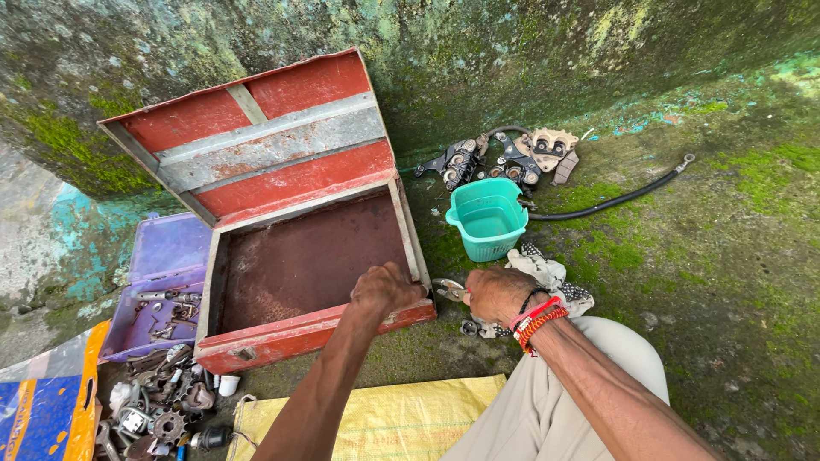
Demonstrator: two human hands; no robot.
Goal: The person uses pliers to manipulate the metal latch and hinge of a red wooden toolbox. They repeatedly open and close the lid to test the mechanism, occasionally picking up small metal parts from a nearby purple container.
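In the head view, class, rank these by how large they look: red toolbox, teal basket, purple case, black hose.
1. red toolbox
2. purple case, partly hidden
3. teal basket
4. black hose: long but thin, so its place is unsure

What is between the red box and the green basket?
In the head view, only bare mossy ground lies between the red box and the green basket; nothing sits in that gap.
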